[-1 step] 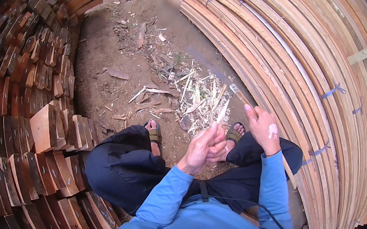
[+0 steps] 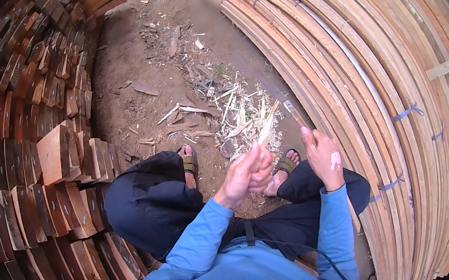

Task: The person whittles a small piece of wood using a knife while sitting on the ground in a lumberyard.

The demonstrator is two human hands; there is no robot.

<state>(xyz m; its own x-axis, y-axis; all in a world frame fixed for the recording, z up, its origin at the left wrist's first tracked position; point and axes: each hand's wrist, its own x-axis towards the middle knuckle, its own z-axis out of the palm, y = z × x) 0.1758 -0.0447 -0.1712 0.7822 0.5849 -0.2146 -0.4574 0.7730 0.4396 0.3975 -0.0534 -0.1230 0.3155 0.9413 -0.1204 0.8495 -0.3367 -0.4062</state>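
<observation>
My left hand (image 2: 244,174) is closed around a pale, pointed piece of wood (image 2: 265,131), whose upper end sticks out beyond the thumb. To its right, my right hand (image 2: 323,157) grips the wooden handle of a knife (image 2: 297,115). A short metal blade shows at the knife's far end, apart from the pale wood. The handle's rear part runs back under my right forearm. Below both hands, wood shavings (image 2: 247,115) lie heaped on the dirt, just beyond my sandalled feet.
Stacked wooden blocks (image 2: 57,158) rise along the left side. Long strips of wood (image 2: 326,57), bundled with bluish ties (image 2: 408,112), curve along the right. Bark scraps (image 2: 144,89) lie on the bare soil (image 2: 127,59). A dark cord (image 2: 328,258) crosses my blue shirt.
My left hand has shifted slightly left and the pale wood has turned with it. The knife's blade end has moved a little right; my right hand has barely moved.
</observation>
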